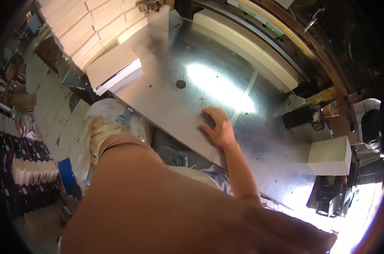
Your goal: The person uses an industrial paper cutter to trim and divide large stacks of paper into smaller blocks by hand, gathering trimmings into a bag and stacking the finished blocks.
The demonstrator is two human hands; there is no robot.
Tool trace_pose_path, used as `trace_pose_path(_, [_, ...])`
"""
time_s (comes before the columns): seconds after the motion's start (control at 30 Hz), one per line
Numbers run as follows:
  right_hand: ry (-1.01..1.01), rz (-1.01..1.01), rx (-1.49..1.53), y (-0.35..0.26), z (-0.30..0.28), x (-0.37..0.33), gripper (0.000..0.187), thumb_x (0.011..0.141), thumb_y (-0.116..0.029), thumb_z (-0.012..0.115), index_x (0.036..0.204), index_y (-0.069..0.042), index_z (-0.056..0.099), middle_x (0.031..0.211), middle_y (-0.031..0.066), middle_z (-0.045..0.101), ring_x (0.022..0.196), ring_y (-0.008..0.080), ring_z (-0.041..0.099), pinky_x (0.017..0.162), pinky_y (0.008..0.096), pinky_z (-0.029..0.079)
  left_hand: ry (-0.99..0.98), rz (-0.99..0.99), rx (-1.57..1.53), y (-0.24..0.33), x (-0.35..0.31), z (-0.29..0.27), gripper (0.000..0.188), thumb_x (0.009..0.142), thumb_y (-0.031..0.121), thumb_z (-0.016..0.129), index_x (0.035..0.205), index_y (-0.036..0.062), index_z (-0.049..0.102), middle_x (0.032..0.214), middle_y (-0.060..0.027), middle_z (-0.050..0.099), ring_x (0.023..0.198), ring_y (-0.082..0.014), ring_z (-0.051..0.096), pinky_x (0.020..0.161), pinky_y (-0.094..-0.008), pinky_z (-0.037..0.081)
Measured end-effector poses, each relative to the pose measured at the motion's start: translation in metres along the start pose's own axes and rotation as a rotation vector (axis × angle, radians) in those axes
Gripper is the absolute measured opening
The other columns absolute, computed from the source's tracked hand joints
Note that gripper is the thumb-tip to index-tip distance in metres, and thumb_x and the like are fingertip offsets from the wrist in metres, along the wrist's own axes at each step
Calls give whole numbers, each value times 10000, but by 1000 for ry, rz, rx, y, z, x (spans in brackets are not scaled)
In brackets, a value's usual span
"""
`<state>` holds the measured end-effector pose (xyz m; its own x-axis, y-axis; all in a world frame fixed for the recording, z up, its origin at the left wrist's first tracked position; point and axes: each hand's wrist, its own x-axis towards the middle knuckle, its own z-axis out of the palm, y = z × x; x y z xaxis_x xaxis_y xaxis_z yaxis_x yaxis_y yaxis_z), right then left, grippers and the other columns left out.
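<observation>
We see our right hand (220, 129) palm down over the near part of the metal table (158, 106), its fingers loosely curved and spread, with a clear gap between thumb and forefinger; whether the fingertips touch the metal we cannot tell. The table lies under that hand and reaches away to the far side, with small round fittings, a dark hole (180, 84) and a bright patch of glare in its top. Our left forearm (158, 203) crosses low in front of us, very close and blurred, and hides part of the right arm. Our left hand (276, 228) is at the lower right, too near and dim for us to tell how its fingers stand or whether they grip anything. On the table's left side we have a stack (111, 70), just beside taller piles of paper (90, 25); a long cream bar (247, 48) runs along the back, and a white block (329, 156) sits at the right. Left of the table's near edge we see a clear bag (109, 112) of pale strips, and farther left, books (35, 169) beside a blue board (66, 175).
</observation>
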<state>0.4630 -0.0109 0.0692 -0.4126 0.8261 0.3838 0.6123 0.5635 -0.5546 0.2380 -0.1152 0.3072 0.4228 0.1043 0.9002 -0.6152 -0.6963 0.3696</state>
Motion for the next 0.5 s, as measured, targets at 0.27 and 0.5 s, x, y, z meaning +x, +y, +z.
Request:
trace_pose_path(0.27, [19,18,38,7,-1,-1,501,802,-192,841,1250,-36,682,1263,170,689,1218,372,622,1063,452,479,-6,-9,22,23,-4,-15,252,978,215,625,1065,26,767,1111,-130,755,1056,-245,707,965,-379,550])
trace_pose_path(0.5, [-3,50,76,13,-3,-3,508,835,-230,822,1290,-61,671,1285,160,684,1234,361,611,1088,456,456,1,-25,21,35,2,-24,197,973,164,651,1040,41,789,1087,-100,777,1045,-216,725,955,-353,566])
